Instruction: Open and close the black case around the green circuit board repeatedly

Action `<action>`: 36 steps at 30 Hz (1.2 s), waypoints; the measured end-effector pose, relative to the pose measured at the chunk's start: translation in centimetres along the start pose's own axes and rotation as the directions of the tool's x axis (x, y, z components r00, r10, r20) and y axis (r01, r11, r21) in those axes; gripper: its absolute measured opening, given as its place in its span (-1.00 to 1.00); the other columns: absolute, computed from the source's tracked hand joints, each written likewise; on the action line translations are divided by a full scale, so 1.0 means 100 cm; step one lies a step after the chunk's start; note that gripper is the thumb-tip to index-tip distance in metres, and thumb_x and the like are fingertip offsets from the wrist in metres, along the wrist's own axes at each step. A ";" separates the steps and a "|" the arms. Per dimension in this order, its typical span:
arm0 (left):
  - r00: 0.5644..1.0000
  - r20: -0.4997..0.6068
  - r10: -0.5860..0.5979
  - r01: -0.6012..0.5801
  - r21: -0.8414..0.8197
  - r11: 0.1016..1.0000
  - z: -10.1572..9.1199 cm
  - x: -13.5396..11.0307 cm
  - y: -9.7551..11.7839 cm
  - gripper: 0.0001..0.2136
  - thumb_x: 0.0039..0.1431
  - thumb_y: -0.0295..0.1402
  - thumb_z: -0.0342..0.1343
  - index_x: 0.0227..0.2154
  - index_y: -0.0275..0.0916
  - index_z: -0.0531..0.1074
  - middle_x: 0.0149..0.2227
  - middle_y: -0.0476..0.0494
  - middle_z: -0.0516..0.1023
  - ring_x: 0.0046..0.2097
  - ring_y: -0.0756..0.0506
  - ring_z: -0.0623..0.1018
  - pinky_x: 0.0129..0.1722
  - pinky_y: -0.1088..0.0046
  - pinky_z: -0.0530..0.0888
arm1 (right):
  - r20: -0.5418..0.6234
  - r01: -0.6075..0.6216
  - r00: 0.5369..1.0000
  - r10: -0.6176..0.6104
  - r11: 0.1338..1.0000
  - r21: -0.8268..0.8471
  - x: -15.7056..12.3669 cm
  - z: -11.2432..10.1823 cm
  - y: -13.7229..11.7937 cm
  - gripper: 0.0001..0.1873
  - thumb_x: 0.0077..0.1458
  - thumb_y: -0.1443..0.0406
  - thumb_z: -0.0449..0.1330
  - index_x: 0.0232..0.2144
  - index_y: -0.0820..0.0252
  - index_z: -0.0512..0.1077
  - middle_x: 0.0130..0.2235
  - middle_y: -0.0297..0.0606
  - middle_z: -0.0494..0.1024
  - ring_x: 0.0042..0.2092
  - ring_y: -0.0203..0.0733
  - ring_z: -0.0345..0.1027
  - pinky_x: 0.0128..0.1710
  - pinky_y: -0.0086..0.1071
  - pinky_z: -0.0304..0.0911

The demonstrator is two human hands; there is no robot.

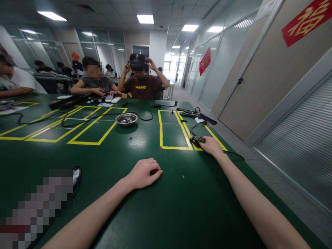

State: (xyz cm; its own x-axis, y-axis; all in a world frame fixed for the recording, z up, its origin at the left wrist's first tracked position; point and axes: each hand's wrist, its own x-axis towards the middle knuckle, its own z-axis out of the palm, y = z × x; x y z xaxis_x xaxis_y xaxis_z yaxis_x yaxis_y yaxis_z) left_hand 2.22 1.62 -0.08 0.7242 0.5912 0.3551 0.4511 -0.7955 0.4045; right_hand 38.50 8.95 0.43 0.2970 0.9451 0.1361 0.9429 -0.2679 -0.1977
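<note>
My left hand [145, 173] rests on the green table with its fingers loosely curled toward the thumb, and nothing shows in it. Further forward on the right, my right hand [211, 146] grips a small black device with an exposed circuit board [197, 139]. The device sits low at the near end of a yellow-taped box, and its fine parts are too small to make out. A thin black cable [194, 128] curves up behind it toward several black tool-like parts [198, 116] beyond.
A metal bowl [126, 119] with small parts stands mid-table. Yellow tape rectangles [161, 135] mark the green table [166, 214]. A black cord [103, 117] crosses it. A partly pixelated long object [77, 174] lies front left. Across the table a person [141, 84] lifts both hands to a headset.
</note>
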 end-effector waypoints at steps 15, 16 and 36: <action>0.971 -0.236 0.047 -0.041 0.031 0.999 -0.017 0.001 -0.001 -0.79 0.20 -0.24 0.16 -0.17 -0.21 0.49 -0.18 -0.20 0.59 -0.13 -0.17 0.52 -0.12 0.29 0.45 | 0.026 0.715 0.631 -0.775 0.594 0.369 -0.108 0.013 -0.128 -0.95 0.04 0.40 0.28 -0.45 0.20 0.50 -0.41 -0.27 0.57 -0.37 -0.18 0.42 -0.38 -0.42 0.14; 0.982 -0.177 0.067 -0.063 0.031 0.998 -0.017 0.000 0.000 -0.80 0.16 -0.21 0.18 -0.22 -0.21 0.50 -0.25 -0.17 0.59 -0.19 -0.15 0.52 -0.16 0.31 0.44 | 0.021 0.740 0.579 -0.815 0.536 0.406 -0.117 0.014 -0.129 -0.95 0.02 0.41 0.29 -0.45 0.20 0.49 -0.41 -0.29 0.56 -0.37 -0.19 0.42 -0.37 -0.42 0.16; 0.991 0.118 0.058 -0.072 0.122 0.990 -0.014 -0.001 0.004 -0.42 -0.14 0.09 0.40 -0.13 -0.20 0.54 -0.10 -0.18 0.53 -0.07 -0.22 0.47 -0.09 0.28 0.44 | -0.115 0.593 0.674 -0.730 0.442 0.673 -0.146 0.006 -0.101 -0.83 0.00 0.37 0.36 -0.27 0.16 0.58 -0.35 -0.32 0.51 -0.34 -0.24 0.41 -0.40 -0.43 0.31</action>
State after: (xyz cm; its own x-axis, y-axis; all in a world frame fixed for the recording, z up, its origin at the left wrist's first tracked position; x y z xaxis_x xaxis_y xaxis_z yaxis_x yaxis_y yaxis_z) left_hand 1.61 1.42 1.23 0.8054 0.5247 0.2759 0.4581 -0.8463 0.2719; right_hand 24.49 -2.07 -0.09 -0.4709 0.8109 0.3473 0.4919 0.5682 -0.6597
